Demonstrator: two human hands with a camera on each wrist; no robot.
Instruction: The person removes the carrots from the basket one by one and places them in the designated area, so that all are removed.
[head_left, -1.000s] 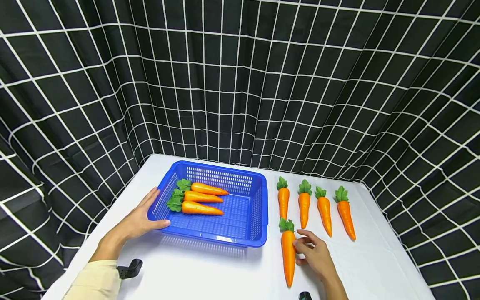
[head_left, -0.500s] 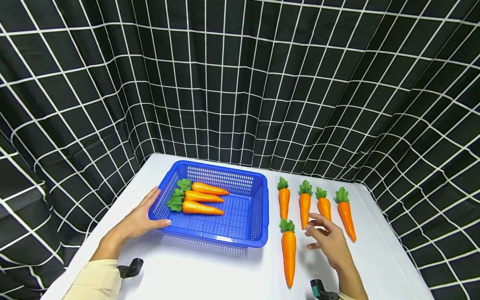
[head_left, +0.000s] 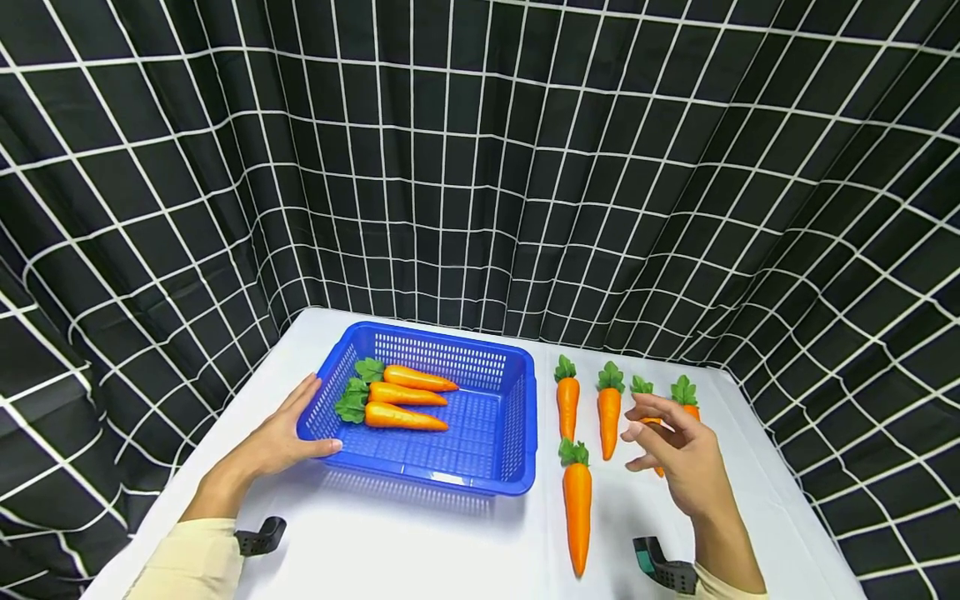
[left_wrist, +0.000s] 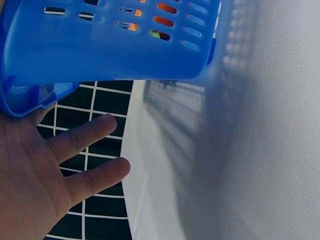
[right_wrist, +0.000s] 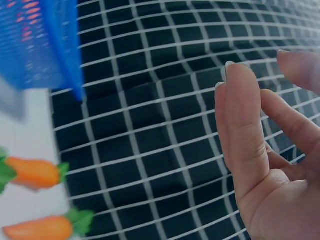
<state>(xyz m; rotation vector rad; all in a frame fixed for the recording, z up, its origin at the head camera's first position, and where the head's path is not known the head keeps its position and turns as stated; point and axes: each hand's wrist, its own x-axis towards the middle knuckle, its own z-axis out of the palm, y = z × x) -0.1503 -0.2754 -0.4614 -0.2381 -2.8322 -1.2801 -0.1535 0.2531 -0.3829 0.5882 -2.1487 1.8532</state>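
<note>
My left hand (head_left: pixel 281 437) rests at the front left corner of a blue slotted basket (head_left: pixel 517 492), thumb over the rim. In the left wrist view, straight spread fingers (left_wrist: pixel 95 180) reach below the basket's rim. Three carrots (head_left: pixel 405 417) with green leaf tops lie inside, tops to the left. My right hand (head_left: pixel 682 458) hovers over the right side of the table, fingers loosely bent and holding nothing. It partly hides two carrots of the back row, one of them with its leaves (head_left: pixel 684 387) showing. The right wrist view shows its thumb and fingers apart.
Left of the right hand lie two back-row carrots (head_left: pixel 610 417), tips toward me. A larger carrot (head_left: pixel 577 517) lies in front, its leaves meeting the tip of the leftmost carrot (head_left: pixel 567 408). A black grid-lined curtain (head_left: pixel 465 167) hangs around the white table (head_left: pixel 420 558).
My right hand has left the front carrot and moved right and away from me, rising over the back-row carrots. The left hand and basket stay put.
</note>
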